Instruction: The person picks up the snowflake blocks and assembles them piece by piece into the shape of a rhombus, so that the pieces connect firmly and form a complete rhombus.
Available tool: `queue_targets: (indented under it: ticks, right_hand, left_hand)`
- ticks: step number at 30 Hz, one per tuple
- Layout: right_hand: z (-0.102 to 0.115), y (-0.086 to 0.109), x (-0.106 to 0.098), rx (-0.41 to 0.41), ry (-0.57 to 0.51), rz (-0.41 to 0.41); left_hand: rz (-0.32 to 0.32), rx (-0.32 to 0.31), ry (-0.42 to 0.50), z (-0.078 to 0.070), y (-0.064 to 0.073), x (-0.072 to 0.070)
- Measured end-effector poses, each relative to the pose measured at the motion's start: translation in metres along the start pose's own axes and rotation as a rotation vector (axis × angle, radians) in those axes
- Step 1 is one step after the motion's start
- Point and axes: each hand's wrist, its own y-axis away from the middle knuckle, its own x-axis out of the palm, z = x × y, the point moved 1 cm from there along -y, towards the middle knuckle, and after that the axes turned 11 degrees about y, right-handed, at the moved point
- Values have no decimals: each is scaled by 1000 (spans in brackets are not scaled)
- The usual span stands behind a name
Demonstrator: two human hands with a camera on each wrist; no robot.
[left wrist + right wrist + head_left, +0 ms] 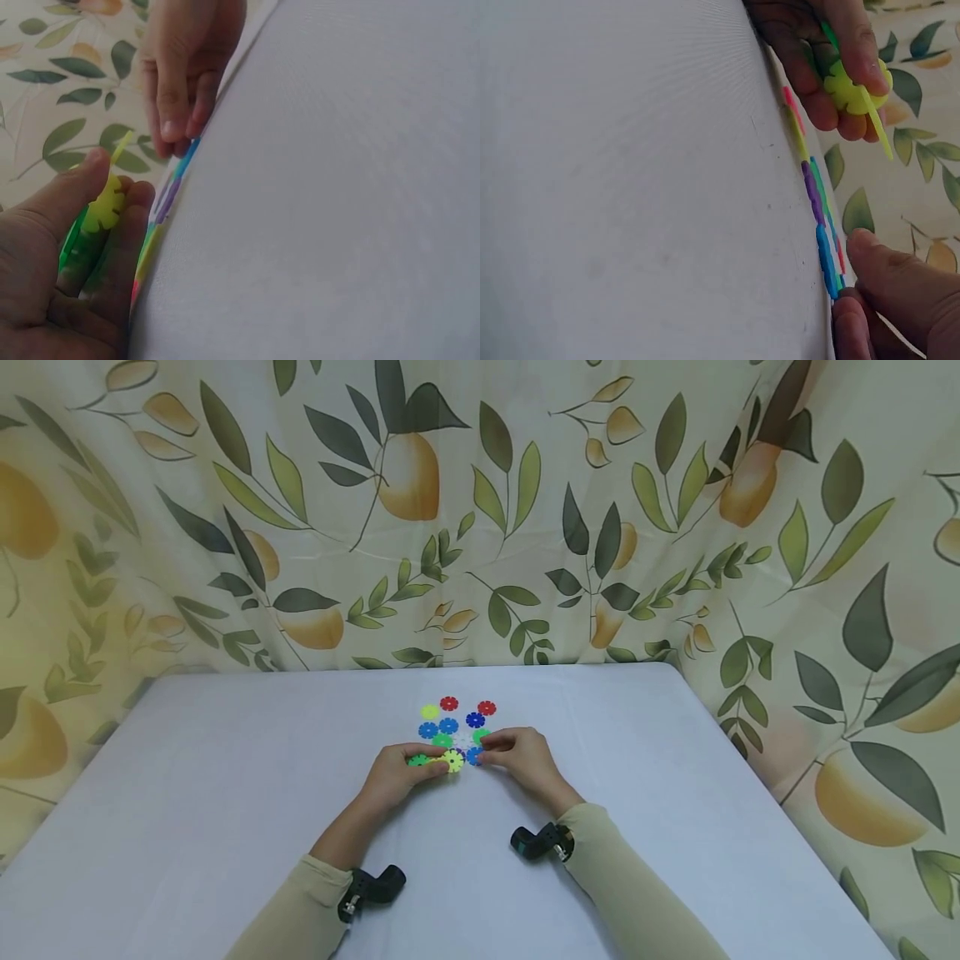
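Note:
My left hand (397,773) pinches a small chain of interlocking notched plastic discs between thumb and fingers, held up off the table. A yellow disc (453,761) faces up at its right end, and a green disc (418,761) sits at its left. In the left wrist view a yellow disc (103,210) stands at an angle to another yellow one seen edge-on. My right hand (527,762) reaches down to the loose discs, thumb and fingers apart. Its fingertips are right at the edge of a blue disc (474,756) lying flat on the table.
Several loose discs lie beyond the hands: red (448,703), yellow (430,712), blue (448,725), dark blue (476,720) and green (442,740). The white-covered table (225,793) ends at a leaf-and-fruit patterned curtain (510,552). A small black camera sits on each wrist.

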Motion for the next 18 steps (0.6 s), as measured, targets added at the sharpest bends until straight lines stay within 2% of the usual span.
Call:
queue_targets:
  ticks: [11, 18]
  right_hand:
    - [9, -5, 2, -40, 76, -14]
    - [11, -4, 2, -14, 68, 11]
  left_hand:
    - [-9, 0, -13, -1, 0, 2]
    - [-9, 0, -14, -2, 1, 3]
